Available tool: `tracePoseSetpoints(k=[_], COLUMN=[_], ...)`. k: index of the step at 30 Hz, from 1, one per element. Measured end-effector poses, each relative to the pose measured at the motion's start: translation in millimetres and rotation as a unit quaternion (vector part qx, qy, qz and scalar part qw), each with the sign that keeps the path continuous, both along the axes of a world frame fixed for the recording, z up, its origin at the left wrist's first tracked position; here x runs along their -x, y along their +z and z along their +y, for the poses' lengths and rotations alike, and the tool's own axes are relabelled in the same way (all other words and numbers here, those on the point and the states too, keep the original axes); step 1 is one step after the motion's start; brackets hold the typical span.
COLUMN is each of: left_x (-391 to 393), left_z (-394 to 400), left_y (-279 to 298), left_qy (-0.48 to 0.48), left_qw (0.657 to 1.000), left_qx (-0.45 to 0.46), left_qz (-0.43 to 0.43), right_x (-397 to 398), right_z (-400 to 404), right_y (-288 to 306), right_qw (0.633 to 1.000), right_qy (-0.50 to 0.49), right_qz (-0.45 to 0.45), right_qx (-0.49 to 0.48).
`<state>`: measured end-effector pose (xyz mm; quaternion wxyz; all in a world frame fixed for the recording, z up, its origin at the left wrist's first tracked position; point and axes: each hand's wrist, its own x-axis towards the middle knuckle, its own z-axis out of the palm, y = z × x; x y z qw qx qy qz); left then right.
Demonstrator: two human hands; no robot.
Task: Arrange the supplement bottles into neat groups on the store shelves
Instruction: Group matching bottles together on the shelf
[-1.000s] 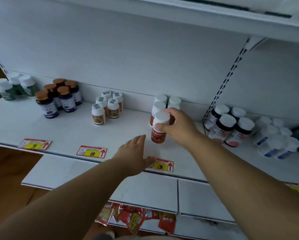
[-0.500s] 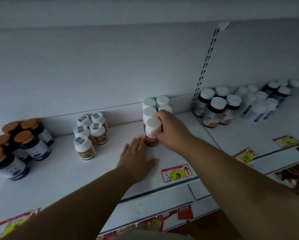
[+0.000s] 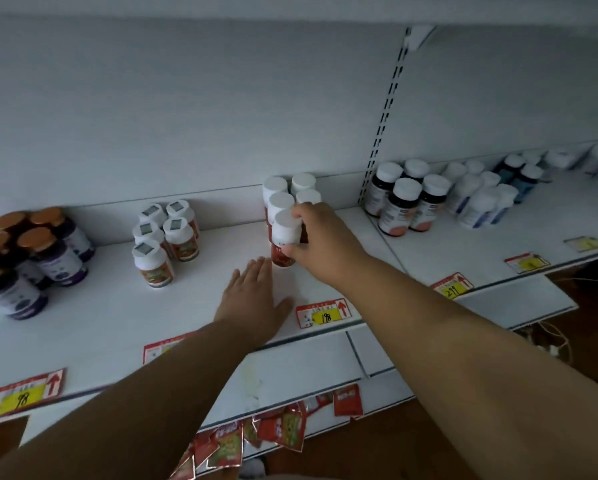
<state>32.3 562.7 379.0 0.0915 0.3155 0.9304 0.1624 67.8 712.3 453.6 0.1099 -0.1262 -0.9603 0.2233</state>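
A: Head view first. What is the right hand (image 3: 320, 244) doing?

B: It grips a red bottle (image 3: 283, 237) with a white cap, fingers curled over the cap's far side and thumb low on the label. The bottle stands upright on the shelf (image 3: 117, 306), at the near end of a cluster of red bottles (image 3: 290, 195). The hand hides most of that cluster's right side, so I cannot count it.

A: And the left hand (image 3: 254, 299)?

B: Flat on the shelf, palm down, fingers straight and close together, holding nothing. Its fingertips lie just beside the base of the gripped bottle; whether they touch it I cannot tell.

A: What else sits on the shelf?

B: To the left, a group of white-capped bottles with orange labels (image 3: 165, 233), five caps showing. Far left, dark bottles with orange caps (image 3: 30, 258), the nearest ones blurred and partly cut by the frame edge. Right of the upright, dark bottles with white caps (image 3: 406, 199), then all-white bottles (image 3: 477, 199) and blue ones (image 3: 521, 178), growing too blurred to read.

A: Any labels legible?

B: A price tag (image 3: 325, 313) near the right forearm reads 198. Others along the edge read 98 and 299; one is half hidden under the left forearm. Red sachets (image 3: 276, 431) hang below the shelf, cut off by the arms.
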Motion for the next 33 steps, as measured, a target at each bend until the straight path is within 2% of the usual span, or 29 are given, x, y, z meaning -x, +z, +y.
tracePoseSetpoints(k=[5,8,14,24,33], left_x=[-75.9,-132.3,-211.1,-232.7,-243.2], left_z=[11.4,34.0,80.9,130.4,172.8], left_y=[12.5,16.5,15.4,-29.0,-51.0], left_qy=[0.023,0.026,0.009,-0.081,0.003], left_qw=[0.997,0.996,0.997,0.996,1.000], left_qx=[-0.064,-0.074,-0.027,0.023,-0.001], left_qz=[0.048,0.048,0.066,0.027,0.017], right_x=[-69.7,-129.1,-213.2,-274.8,-265.7], right_z=[29.5,61.1,100.1,144.6,194.3], right_y=[-2.2,-3.7,-5.9,-59.1,-90.8], right_qw=[0.999,0.997,0.994,0.994,0.982], right_qy=[0.019,0.039,0.028,-0.025,-0.006], right_qz=[0.039,0.044,0.036,-0.054,-0.144], right_qx=[0.023,0.048,0.099,0.089,0.119])
